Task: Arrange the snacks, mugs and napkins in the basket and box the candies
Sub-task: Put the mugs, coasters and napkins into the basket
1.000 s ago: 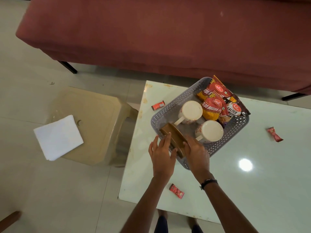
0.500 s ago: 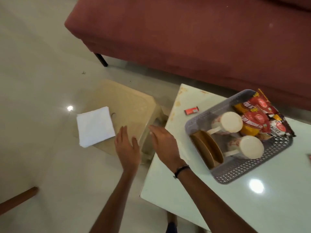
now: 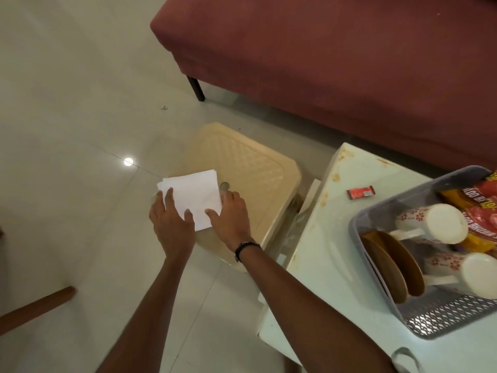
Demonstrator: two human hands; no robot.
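Observation:
A stack of white napkins [image 3: 194, 195] lies on a beige plastic stool [image 3: 255, 173]. My left hand [image 3: 170, 219] rests on the stack's left edge and my right hand [image 3: 230, 216] on its right edge, thumbs on top, fingers closing around it. On the white table [image 3: 333, 265] at the right stands a grey lattice basket [image 3: 441, 316]. It holds brown plates [image 3: 390, 265] on edge, two white floral mugs [image 3: 433, 224] [image 3: 470, 275] lying on their sides, and red and yellow snack packets [image 3: 473, 205]. A red candy [image 3: 361, 191] lies on the table left of the basket.
A maroon sofa [image 3: 336, 63] runs along the back, its dark leg [image 3: 196, 87] on the tiled floor. A brown wooden leg [image 3: 35, 308] shows at the lower left. The stool stands close to the table's left edge.
Both hands left the plates in the basket, swung left to the stool and now clasp the napkin stack. The view turned left with them.

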